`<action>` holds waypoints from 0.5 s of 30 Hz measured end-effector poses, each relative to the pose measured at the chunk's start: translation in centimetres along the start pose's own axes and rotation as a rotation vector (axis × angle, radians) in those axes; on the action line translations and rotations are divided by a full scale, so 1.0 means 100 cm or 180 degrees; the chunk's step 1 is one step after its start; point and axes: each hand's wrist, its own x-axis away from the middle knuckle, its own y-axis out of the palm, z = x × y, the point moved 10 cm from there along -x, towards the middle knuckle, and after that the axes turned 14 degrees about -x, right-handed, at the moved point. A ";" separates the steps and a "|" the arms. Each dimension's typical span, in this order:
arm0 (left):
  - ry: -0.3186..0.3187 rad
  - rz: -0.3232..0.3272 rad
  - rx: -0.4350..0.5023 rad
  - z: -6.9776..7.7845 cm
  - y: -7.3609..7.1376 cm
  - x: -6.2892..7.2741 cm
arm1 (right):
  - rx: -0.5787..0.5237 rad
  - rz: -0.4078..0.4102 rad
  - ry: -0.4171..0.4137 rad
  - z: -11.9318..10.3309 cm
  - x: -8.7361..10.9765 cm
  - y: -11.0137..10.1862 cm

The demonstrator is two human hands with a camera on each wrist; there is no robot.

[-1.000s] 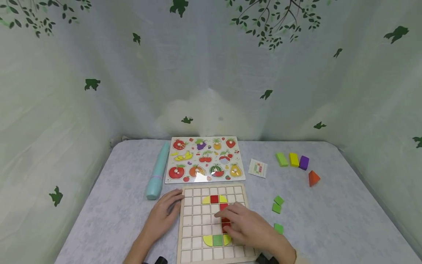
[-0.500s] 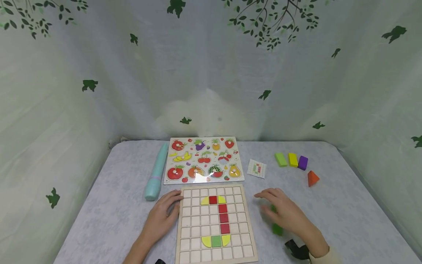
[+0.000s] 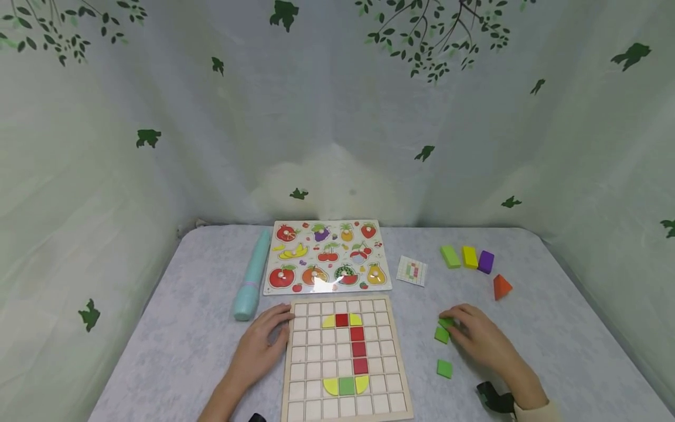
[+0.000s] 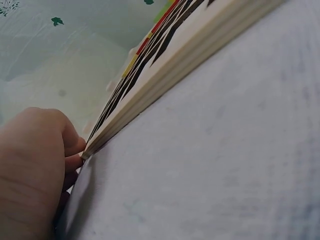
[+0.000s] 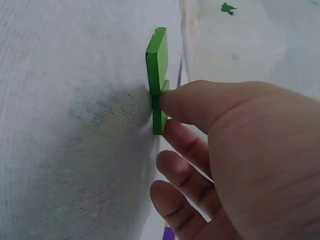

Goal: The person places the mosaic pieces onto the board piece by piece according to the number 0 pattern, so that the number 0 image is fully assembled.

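Observation:
The wooden grid board (image 3: 313, 353) carries a figure of red squares (image 3: 359, 349), yellow quarter rounds (image 3: 330, 386) and one green square (image 3: 346, 386). My left hand (image 3: 259, 341) rests at the board's left edge, fingertips touching its frame; the left wrist view has them at the board's corner (image 4: 86, 152). To the right of the board, my right hand (image 3: 482, 337) pinches a green square tile (image 3: 446, 323) between thumb and index finger, low at the table. Right beside it lies another green tile (image 3: 441, 335), with a third green tile (image 3: 445, 368) nearer the front.
Behind the board lies a fruit puzzle (image 3: 327, 258), with a teal cylinder (image 3: 251, 281) to its left and a small pattern card (image 3: 412, 271) to its right. Green (image 3: 450, 257), yellow (image 3: 470, 257) and purple (image 3: 486, 262) blocks and an orange triangular block (image 3: 502, 287) sit back right.
My right hand has left the red squares on the board, moved right over the table and taken hold of the farthest green tile. The left hand stays at the board's edge.

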 end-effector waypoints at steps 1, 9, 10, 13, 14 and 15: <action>0.0010 0.0015 0.0005 0.000 0.000 -0.001 | 0.0006 0.0005 0.0010 0.001 0.000 0.000; 0.0099 0.0075 -0.0122 0.001 0.000 0.001 | 0.0078 -0.0038 0.0216 0.007 0.000 0.005; 0.0110 0.0066 -0.0139 0.002 0.000 0.001 | 0.0061 -0.0008 0.0202 0.007 -0.001 0.004; 0.0113 0.0006 -0.0155 0.002 0.002 0.000 | -0.0072 0.0100 0.0165 0.005 -0.003 0.005; 0.0111 -0.0014 -0.0156 0.002 0.002 -0.001 | -0.0126 0.0127 0.0139 0.003 -0.005 0.005; 0.0108 -0.0031 -0.0160 0.002 0.003 -0.001 | -0.0155 0.0143 0.0120 0.001 -0.006 0.006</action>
